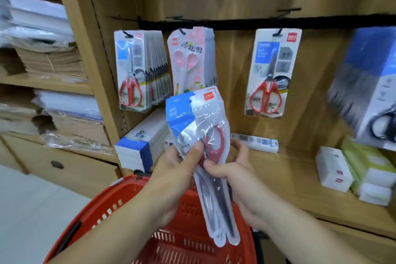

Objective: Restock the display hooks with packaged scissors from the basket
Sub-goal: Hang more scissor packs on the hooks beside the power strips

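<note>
**Both hands gripping a bundle over the basket.** A bundle of packaged scissors (199, 118) is held between both hands, with its printed headers fanned upward and its narrow ends pointing down. The left hand (177, 163) is closed on the bundle's left edge, with the thumb pressed across the clear film beside a red handle. The right hand (231, 169) is curled round the right edge, close beside the left. Directly below the hands a red basket (120, 203) is seen, its rim passing under both forearms. Above and beyond the hands, display hooks (278, 32) are fixed along a dark rail on a wooden panel. A full row of red-handled packs (130, 70) is hung above and to the left of the left hand. Pink-handled packs (188, 58) are hung straight above the bundle, and another red-handled pack (270, 75) above and to the right of the right hand. Blue-and-white boxes (137, 148) are stacked on the shelf just left of the left hand.
</note>
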The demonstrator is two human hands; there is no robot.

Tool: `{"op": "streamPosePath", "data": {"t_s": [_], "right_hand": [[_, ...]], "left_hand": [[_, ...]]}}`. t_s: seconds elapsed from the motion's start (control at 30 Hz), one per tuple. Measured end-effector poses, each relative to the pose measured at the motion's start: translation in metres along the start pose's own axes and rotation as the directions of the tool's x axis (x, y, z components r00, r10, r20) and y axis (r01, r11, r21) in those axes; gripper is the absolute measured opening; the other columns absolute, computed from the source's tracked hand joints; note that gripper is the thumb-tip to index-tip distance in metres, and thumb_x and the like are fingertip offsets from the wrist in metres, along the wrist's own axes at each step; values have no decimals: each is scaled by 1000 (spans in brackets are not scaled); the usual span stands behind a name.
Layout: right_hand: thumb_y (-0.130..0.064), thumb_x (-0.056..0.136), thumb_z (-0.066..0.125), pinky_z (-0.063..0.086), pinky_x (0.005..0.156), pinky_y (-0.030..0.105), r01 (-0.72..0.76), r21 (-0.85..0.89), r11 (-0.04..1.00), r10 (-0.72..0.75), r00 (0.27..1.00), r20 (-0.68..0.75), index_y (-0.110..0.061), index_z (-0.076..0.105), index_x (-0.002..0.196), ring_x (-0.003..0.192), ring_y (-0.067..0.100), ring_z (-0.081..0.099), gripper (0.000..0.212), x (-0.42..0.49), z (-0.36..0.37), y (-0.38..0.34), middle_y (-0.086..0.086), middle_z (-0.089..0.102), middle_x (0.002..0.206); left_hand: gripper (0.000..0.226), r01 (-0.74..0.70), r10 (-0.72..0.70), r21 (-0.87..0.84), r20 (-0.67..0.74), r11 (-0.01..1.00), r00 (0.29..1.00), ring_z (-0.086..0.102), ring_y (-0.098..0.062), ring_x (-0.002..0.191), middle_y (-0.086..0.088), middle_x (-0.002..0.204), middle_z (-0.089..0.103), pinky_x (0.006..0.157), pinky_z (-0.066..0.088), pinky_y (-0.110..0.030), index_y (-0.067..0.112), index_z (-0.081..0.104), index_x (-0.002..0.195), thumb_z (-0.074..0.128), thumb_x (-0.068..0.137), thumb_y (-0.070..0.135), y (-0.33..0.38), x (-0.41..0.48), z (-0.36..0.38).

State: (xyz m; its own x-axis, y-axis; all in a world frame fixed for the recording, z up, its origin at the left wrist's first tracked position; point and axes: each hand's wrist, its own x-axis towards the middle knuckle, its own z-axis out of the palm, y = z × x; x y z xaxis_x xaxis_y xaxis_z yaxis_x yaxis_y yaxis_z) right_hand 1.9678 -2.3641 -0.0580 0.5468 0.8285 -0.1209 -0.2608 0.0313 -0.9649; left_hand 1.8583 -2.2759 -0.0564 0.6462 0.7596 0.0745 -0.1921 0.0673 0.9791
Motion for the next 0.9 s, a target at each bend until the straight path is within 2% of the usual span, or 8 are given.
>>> {"op": "streamPosePath", "data": {"t_s": [0.1, 0.2, 0.27, 0.37, 0.47, 0.6, 0.67, 0.9], "right_hand": [[-4, 75, 78, 61, 95, 40, -9, 74, 997, 6, 999, 42, -22, 54, 144, 110, 28, 76, 76, 4, -18, -10, 8, 79, 119], [-3, 78, 70, 61, 74, 30, -83, 167, 982, 73, 995, 63, -6, 68, 134, 101, 31, 78, 56, 1, -35, -20, 18, 79, 115], [6, 87, 68, 61, 66, 27, -23, 176, 984, 23, 1000, 5, -9, 66, 132, 92, 25, 80, 48, -2, -41, -26, 14, 80, 111], [6, 85, 80, 65, 79, 34, 130, 112, 985, -114, 984, -137, -19, 51, 130, 93, 20, 80, 59, -6, -45, -31, 0, 82, 101], [3, 84, 82, 65, 77, 33, 214, 140, 967, -189, 967, -171, -24, 47, 128, 92, 20, 80, 62, -10, -55, -40, -2, 81, 95], [-8, 94, 70, 63, 83, 45, 236, 336, 912, -197, 969, -146, -28, 53, 134, 97, 29, 80, 47, -20, -63, -59, 9, 80, 109], [-18, 102, 63, 60, 96, 54, 261, 385, 885, -221, 964, -145, -32, 53, 135, 107, 31, 77, 37, -23, -66, -63, 10, 78, 119], [-38, 103, 64, 57, 103, 53, 401, 241, 884, -358, 911, -203, -43, 51, 134, 111, 20, 76, 33, -41, -71, -77, -6, 78, 120]], "left_hand": [[30, -18, 13, 73, 71, 997, 997, 70, -23, 122, -4, 127, 76, 109, 50, -45, 15, 67, 133, 58, 106, 24, -1, 6, 24], [24, -10, -2, 123, 96, 992, 995, 73, -17, 114, -3, 121, 78, 100, 54, -36, 15, 71, 125, 58, 105, 20, 1, 15, 45], [24, -8, -8, 152, 107, 988, 994, 74, -14, 111, 2, 117, 79, 101, 55, -36, 19, 72, 124, 62, 104, 25, 7, 21, 59], [32, -10, -15, 164, 153, 986, 988, 76, -13, 107, 4, 113, 80, 96, 58, -32, 20, 73, 124, 68, 98, 39, 20, 28, 78], [35, -19, -4, 153, 147, 988, 989, 75, -19, 98, -3, 109, 81, 86, 59, -36, 18, 75, 119, 75, 92, 40, 29, 34, 92], [30, -77, 60, 90, 176, 993, 983, 75, -24, 106, -5, 117, 79, 94, 57, -40, 17, 71, 126, 74, 96, 22, 39, 34, 100], [32, -130, 115, 48, 235, 990, 965, 75, -25, 111, -5, 120, 78, 95, 59, -39, 14, 68, 128, 71, 96, 11, 44, 26, 104], [32, -253, 227, 47, 306, 966, 925, 76, -17, 105, -5, 120, 78, 89, 61, -28, 10, 66, 132, 66, 100, 11, 70, 13, 112]]}}
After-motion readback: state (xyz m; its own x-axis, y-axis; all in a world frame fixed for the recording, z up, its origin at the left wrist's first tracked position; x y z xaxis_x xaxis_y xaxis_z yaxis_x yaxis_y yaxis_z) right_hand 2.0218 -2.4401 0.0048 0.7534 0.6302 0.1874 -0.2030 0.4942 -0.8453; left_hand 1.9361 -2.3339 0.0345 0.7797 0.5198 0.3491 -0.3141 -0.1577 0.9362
